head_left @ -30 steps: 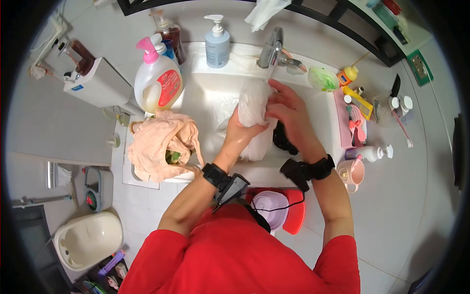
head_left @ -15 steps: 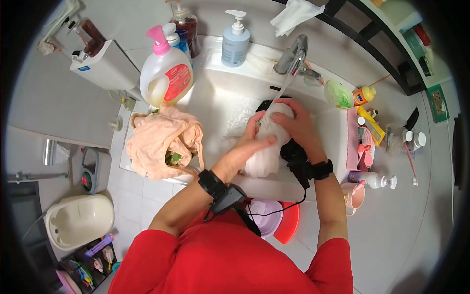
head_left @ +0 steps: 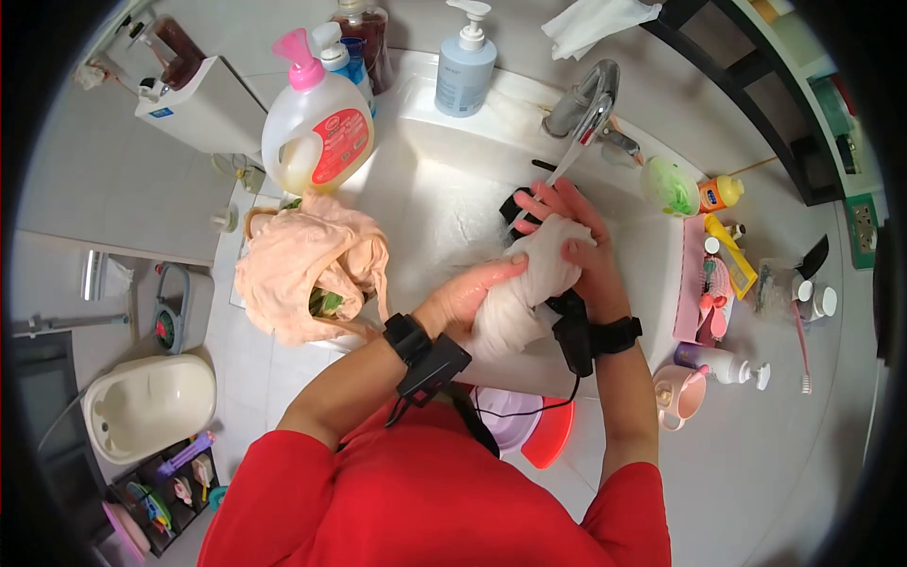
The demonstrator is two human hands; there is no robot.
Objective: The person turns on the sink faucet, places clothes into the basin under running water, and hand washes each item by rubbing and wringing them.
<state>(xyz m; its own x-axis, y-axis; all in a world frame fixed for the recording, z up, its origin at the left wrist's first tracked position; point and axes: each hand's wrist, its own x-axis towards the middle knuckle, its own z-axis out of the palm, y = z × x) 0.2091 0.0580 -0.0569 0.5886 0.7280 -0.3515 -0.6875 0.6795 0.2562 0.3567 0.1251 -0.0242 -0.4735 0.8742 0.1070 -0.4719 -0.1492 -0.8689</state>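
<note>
A wet white cloth is bunched between my two hands over the front of the white sink. My left hand grips its left side, thumb on top. My right hand holds the upper right end, its thumb pressed on the cloth and its other fingers spread near the water stream. Water runs from the metal faucet past those fingertips. Something black lies in the basin behind the cloth, partly hidden.
A peach cloth bundle sits on the sink's left edge, with a pink-capped bottle behind it. A blue pump bottle stands at the back. Right are a green dish, a pink cup and a purple-white bottle.
Both hands and the cloth have shifted slightly toward me. The right hand's fingers have opened and spread toward the water. The camera view has moved a little.
</note>
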